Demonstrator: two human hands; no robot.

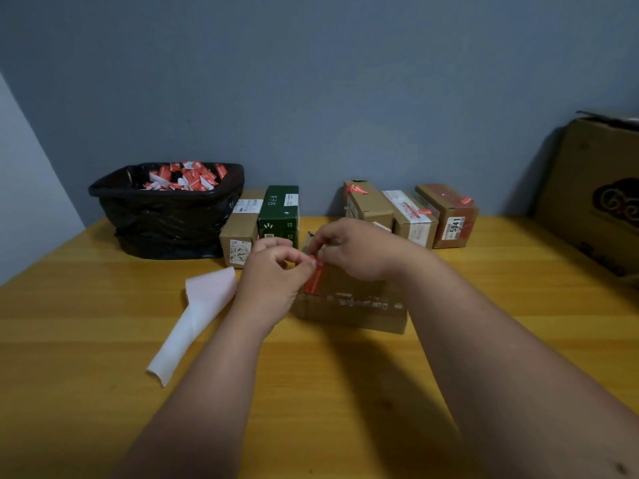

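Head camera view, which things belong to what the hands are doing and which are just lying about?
In use: left hand, right hand, both pinching the red label; brown box beneath it.
Lying about: white paper strip, green box, box marked 5041, big carton.

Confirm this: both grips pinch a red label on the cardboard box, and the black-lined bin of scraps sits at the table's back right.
One thing is wrong. The head view shows the black-lined bin at the back left of the table, not the right. The rest holds: the left grip and right grip pinch the red label on the cardboard box.
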